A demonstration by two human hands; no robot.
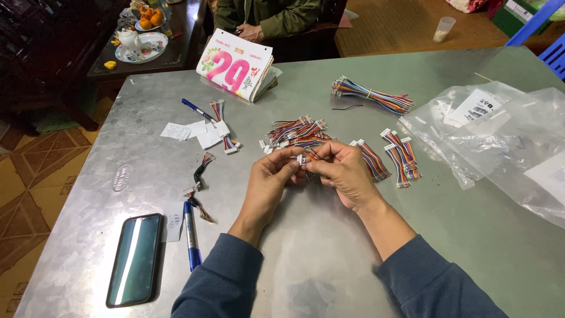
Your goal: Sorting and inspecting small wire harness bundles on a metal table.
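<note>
left hand, right hand: fingers pinch one cable | cable pile behind | bags right | phone, pen left | surface

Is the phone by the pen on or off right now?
Off, as far as it shows: the phone lies flat on the table, screen up and dark, with only a pale streak of reflection. A dimmed screen can't be ruled out.

A grey metal table stands on patterned floor tiles, a dark wooden side table beyond.
</note>
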